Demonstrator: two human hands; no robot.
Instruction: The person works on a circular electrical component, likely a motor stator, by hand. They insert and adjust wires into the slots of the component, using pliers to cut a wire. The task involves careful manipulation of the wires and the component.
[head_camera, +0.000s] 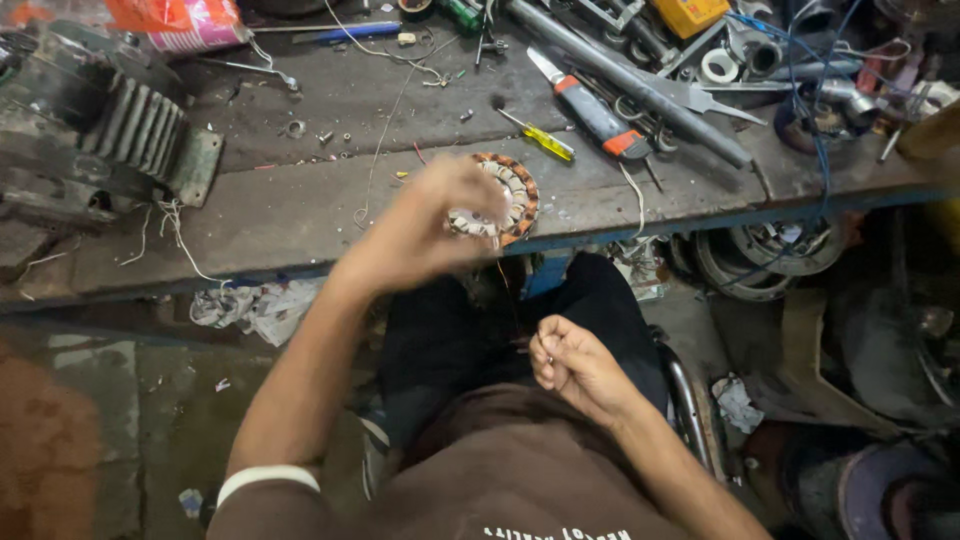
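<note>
Stator ring (512, 190) gripped in left hand (425, 225).

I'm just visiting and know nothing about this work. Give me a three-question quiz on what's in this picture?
1. True or false: the left hand holds the round wound stator at the bench edge.
2. What colour is the small screwdriver handle? A) yellow B) green C) white
3. Where is the right hand: on the bench or low over the lap?

Key: 1 true; 2 A; 3 low over the lap, fingers closed.
</note>
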